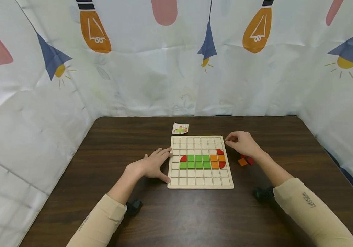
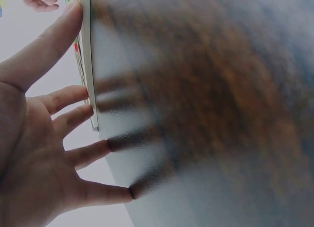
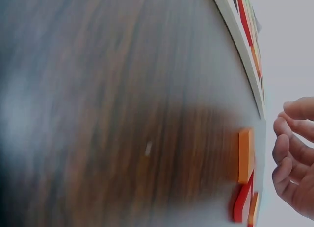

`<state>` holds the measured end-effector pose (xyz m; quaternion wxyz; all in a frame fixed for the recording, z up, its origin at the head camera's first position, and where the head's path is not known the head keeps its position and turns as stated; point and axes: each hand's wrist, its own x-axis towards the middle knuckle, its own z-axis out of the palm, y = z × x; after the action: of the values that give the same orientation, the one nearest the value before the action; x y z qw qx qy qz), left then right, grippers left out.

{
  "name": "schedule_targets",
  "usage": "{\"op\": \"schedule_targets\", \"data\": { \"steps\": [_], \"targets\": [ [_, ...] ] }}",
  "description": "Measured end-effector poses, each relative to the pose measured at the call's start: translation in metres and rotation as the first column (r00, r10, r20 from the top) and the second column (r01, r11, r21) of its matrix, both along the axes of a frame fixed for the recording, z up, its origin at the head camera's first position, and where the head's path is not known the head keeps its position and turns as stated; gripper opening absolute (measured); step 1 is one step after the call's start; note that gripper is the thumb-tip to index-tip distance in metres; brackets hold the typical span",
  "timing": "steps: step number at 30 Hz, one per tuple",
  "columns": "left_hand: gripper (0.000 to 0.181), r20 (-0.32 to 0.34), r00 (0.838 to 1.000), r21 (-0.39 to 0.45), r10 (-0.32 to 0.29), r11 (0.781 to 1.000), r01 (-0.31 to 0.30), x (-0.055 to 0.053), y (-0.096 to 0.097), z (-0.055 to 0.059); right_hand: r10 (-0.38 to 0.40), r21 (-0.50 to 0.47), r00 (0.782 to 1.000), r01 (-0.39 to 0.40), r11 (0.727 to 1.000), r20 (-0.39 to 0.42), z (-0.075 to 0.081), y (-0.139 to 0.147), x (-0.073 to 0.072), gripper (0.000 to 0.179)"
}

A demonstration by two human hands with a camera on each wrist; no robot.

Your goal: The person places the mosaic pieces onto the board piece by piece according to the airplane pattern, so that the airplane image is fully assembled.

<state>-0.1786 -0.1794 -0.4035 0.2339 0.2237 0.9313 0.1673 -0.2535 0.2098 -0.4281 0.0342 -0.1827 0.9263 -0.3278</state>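
A pale wooden grid board (image 1: 199, 175) lies on the table in the head view. On it, green squares (image 1: 198, 161) fill the middle of two rows, orange squares (image 1: 213, 157) sit to their right, and rounded red pieces (image 1: 219, 151) mark the ends. My left hand (image 1: 153, 164) spreads its fingers along the board's left edge, thumb near the lower corner. Above the table beside the board's right edge is my right hand (image 1: 241, 141), fingers loosely bent, with no piece showing between them. Loose orange piece (image 1: 242, 162) and red piece (image 1: 250, 161) lie below that hand.
Behind the board lies a small card (image 1: 180, 128) printed with a coloured grid picture. The dark wood table (image 1: 176, 216) ends at a patterned fabric backdrop (image 1: 151, 82). Each wrist carries a dark device, such as the wrist camera (image 1: 134, 207) at the left.
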Motion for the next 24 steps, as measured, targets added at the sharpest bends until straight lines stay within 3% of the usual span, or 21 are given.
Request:
{"op": "schedule_targets", "data": {
  "steps": [16, 24],
  "targets": [
    [0.093, -0.007, 1.000, -0.002, -0.011, 1.000, 0.011, 0.000, 0.000, -0.001, -0.096, 0.052, 0.995, 0.096, 0.994, -0.006, -0.002, 0.045, -0.002, 0.020],
    [0.093, -0.007, 1.000, -0.005, -0.011, 1.000, 0.011, 0.000, 0.000, -0.002, -0.133, 0.059, 0.991, 0.131, 0.990, 0.029, -0.002, 0.061, 0.000, 0.024]
  ]
}}
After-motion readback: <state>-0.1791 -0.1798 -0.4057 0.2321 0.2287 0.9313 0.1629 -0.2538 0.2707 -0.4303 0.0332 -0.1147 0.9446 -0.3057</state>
